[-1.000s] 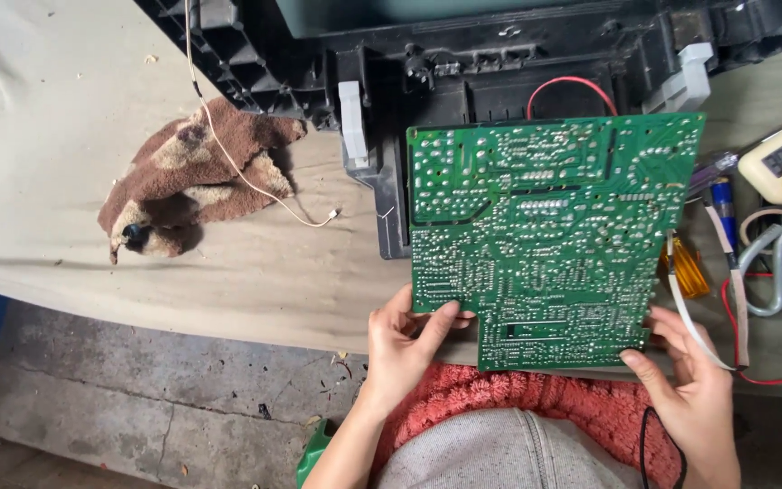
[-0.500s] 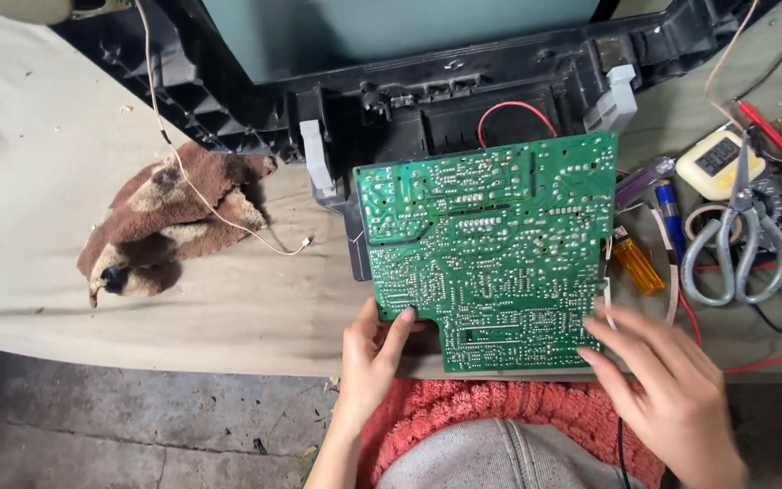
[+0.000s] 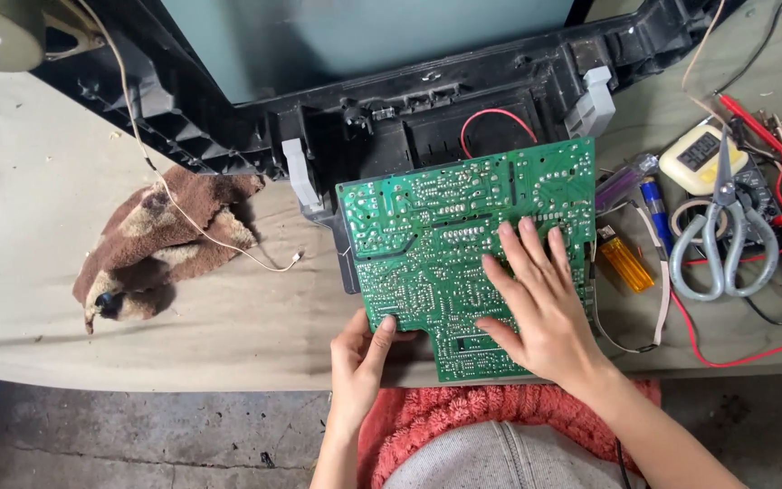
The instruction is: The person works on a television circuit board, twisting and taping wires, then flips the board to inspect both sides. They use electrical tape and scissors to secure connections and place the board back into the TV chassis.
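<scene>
Green circuit board (image 3: 450,244) is lying solder side up at the front edge of the workbench (image 3: 228,335), partly overlapping the black plastic TV chassis (image 3: 427,118) that's sitting open with a red wire (image 3: 500,118) looping inside it. Right hand (image 3: 540,312) is resting flat with fingers spread on the board, while the left hand (image 3: 359,353) is pinching its lower left edge. Scissors (image 3: 726,231), an orange lighter (image 3: 626,263) and a brown rag (image 3: 160,240) are lying around it.

The right hand (image 3: 540,312), which gripped the lower right corner of the green, solder-dotted circuit board (image 3: 436,226) a second ago, now lies flat on its face with fingers spread. The left hand (image 3: 359,358) has slid to the board's lower left corner, thumb on top.
</scene>
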